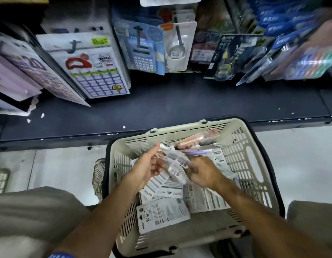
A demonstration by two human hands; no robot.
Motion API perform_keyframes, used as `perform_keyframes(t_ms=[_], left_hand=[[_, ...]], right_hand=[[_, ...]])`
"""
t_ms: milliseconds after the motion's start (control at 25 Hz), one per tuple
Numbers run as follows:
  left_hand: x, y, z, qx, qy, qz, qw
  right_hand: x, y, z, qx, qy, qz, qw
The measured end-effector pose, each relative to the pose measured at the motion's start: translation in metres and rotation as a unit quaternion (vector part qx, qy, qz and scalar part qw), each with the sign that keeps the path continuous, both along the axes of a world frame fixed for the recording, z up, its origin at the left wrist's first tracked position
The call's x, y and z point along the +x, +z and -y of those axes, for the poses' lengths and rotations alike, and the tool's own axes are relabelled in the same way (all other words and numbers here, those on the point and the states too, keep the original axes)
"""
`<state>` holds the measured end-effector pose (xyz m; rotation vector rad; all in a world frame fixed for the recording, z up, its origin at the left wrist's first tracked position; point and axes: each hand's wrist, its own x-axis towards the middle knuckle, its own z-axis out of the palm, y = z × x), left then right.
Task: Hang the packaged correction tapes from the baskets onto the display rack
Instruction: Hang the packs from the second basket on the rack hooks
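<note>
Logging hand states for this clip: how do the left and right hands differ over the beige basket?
The left hand shows its thumb stretched upward; no thumb shows on the right hand, which is seen from its back, fingers curled down. Both grip the same blurred bundle of clear-and-white packets above the beige slotted plastic basket.

Bare forearms, blue wristband [61, 255], grey trousers [31, 211]

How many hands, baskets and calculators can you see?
Hands: 2, left hand and right hand
Baskets: 1, the cream basket
Calculators: 1, the packaged calculator on the rack
Total: 4
</note>
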<state>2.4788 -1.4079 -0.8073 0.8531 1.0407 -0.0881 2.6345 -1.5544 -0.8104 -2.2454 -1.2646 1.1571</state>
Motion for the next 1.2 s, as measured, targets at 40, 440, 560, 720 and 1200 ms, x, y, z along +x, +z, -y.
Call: perform_keyframes(t_ms=[40, 440, 560, 720, 1200], left_hand=[[0.0, 0.004, -0.003, 0.014, 0.03, 0.03, 0.999], [0.009, 0.027, 0.014, 0.061, -0.108, 0.11, 0.986], [0.011, 0.029, 0.005, 0.094, -0.067, 0.071, 0.991], [0.007, 0.024, -0.011, 0.193, -0.038, 0.021, 0.98], [0.0, 0.012, -0.01, 0.262, -0.077, -0.008, 0.962]], right_hand=[[0.01, 0.013, -0.005, 0.015, -0.081, -0.115, 0.99], [-0.002, 0.048, -0.005, 0.081, -0.245, -0.442, 0.859], [0.005, 0.041, 0.002, 0.069, -0.278, -0.438, 0.852], [0.039, -0.004, 0.072, -0.091, 0.095, 0.148, 0.98], [0.001, -0.061, 0.061, -0.123, 0.256, 0.304, 0.909]])
